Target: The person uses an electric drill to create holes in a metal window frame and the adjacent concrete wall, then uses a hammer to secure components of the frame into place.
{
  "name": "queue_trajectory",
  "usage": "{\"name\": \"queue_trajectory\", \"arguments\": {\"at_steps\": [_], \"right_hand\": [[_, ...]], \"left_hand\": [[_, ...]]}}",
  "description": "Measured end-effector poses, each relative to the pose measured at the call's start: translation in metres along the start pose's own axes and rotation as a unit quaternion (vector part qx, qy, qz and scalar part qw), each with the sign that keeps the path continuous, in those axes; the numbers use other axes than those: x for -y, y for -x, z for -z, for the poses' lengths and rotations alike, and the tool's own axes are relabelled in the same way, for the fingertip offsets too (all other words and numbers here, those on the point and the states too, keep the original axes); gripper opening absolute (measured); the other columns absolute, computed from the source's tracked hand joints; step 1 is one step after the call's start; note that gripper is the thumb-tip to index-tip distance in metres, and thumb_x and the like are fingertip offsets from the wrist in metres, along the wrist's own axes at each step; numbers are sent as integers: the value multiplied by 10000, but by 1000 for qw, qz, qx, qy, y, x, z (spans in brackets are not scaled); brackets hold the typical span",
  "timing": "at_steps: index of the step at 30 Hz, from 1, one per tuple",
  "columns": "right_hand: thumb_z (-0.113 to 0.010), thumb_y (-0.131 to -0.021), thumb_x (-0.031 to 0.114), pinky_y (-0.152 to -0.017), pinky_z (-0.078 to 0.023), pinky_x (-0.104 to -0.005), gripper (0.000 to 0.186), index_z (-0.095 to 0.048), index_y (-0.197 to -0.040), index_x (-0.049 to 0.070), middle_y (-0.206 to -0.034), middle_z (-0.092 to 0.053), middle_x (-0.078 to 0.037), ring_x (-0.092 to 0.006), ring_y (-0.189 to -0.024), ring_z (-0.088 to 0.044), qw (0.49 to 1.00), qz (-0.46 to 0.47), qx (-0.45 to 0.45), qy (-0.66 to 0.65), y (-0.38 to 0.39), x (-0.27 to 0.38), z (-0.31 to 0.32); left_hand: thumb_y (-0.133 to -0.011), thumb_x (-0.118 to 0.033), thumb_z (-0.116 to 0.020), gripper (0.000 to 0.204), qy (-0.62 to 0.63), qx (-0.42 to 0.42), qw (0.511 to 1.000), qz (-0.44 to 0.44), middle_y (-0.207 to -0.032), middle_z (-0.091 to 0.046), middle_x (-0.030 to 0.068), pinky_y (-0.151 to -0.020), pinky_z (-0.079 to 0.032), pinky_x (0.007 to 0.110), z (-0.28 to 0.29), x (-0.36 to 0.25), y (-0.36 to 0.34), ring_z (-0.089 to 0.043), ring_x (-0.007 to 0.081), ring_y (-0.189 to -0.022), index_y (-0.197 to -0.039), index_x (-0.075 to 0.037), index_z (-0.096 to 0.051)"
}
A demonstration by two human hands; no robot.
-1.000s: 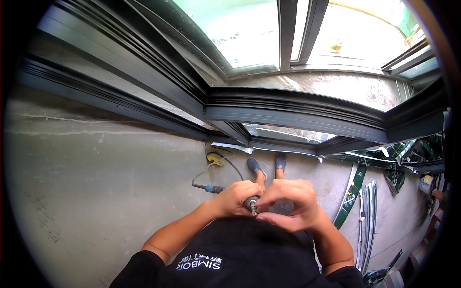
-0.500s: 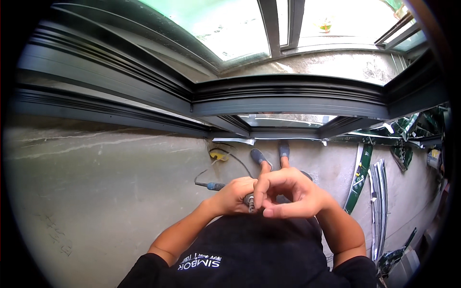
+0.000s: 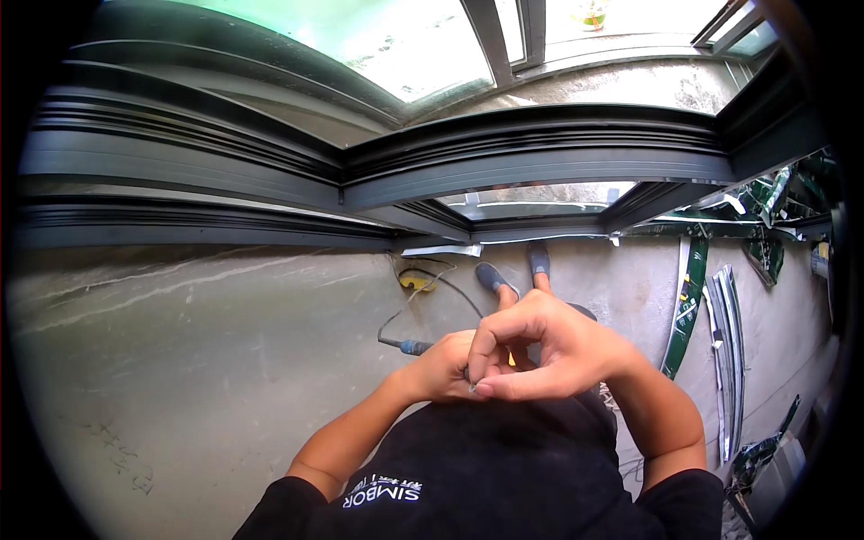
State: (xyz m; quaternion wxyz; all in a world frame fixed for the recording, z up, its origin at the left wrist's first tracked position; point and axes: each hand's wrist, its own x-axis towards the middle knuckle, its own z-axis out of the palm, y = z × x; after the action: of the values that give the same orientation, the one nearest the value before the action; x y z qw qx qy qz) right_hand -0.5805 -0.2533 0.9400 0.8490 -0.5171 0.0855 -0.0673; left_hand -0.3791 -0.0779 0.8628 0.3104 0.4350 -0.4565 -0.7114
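My left hand (image 3: 443, 369) is wrapped round a corded power drill in front of my belly. The drill's blue handle end (image 3: 414, 347) sticks out to the left of my fist, with a thin cord running from it. My right hand (image 3: 553, 346) is curled over the drill's front end, thumb and forefinger pinched together. A small metal tip (image 3: 472, 389) shows at these fingertips; whether it is the bit or a separate piece I cannot tell. Most of the drill is hidden behind both hands.
Dark grey window frames (image 3: 540, 175) span the space ahead. A yellow object (image 3: 417, 282) lies on the floor beside a looping cord. To the right are a green-and-white strip (image 3: 688, 310), long metal profiles (image 3: 725, 351) and crumpled green film (image 3: 765, 256). My shoes (image 3: 490, 275) stand beneath the frame.
My right thumb and forefinger have closed in on the drill's front end, covering the ribbed metal part that showed before. The view has tilted slightly, so the frame appears higher.
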Motion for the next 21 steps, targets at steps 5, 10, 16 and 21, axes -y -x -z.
{"name": "queue_trajectory", "arguments": {"at_steps": [5, 10, 16, 21], "right_hand": [[-795, -943, 130, -674, -523, -241, 114, -757, -958, 24, -834, -783, 7, -97, -693, -698, 998, 3, 54, 40, 2, 6, 19], [-793, -949, 146, -675, -544, -258, 130, -769, -979, 21, -837, -774, 0, -95, -719, -709, 985, -100, 114, 87, 0, 26, 26], [-788, -957, 147, -657, -533, -256, 121, -785, -986, 30, -819, -778, -20, -85, -721, -719, 976, -108, 156, 105, -5, 24, 32], [-782, -960, 147, -633, -521, -254, 118, -777, -989, 33, -828, -770, -16, -80, -702, -712, 977, -93, 171, 87, -10, 22, 31]], "left_hand": [[-834, -173, -886, 344, -22, 43, 999, 12, -1149, -739, 113, -951, -564, 442, -2, -4, -2, -716, 340, -1093, -1111, -55, -720], [-802, -165, -884, 358, -62, 57, 996, 0, -1153, -746, 130, -956, -563, 446, -6, -2, -3, -710, 367, -1105, -1108, -69, -725], [-794, -165, -880, 361, -76, 65, 994, 41, -1130, -751, 132, -957, -563, 441, -5, -13, -2, -715, 364, -1108, -1106, -65, -728], [-806, -157, -871, 346, -84, 52, 995, 29, -1140, -758, 139, -965, -562, 432, -6, -7, 0, -721, 349, -1119, -1110, -66, -734]]}}
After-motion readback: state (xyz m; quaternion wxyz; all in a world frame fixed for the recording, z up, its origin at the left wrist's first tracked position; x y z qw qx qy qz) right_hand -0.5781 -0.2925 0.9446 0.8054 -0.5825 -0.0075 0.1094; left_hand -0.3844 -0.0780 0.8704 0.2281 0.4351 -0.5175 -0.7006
